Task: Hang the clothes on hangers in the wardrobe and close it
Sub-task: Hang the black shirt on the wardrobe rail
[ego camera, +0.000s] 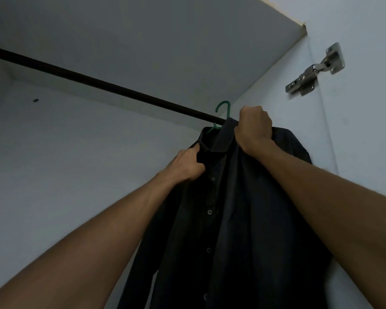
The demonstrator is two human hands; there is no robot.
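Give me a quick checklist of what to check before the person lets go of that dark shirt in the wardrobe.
1. Green hanger hook over the rail: cannot tell; the hook rises above the rail's right end, but the contact is not plain.
2. Shirt seated on the hanger: cannot tell; the fabric hides the hanger's arms.
3. Left hand holds the shirt front below the collar: ok.
4. Right hand grips the shirt's shoulder: ok.
5. Free rail to the left: ok.
6. Wardrobe closed: not ok; the hinge shows, interior open.

dim, flat light, soft focus, wide-angle stretch at edges
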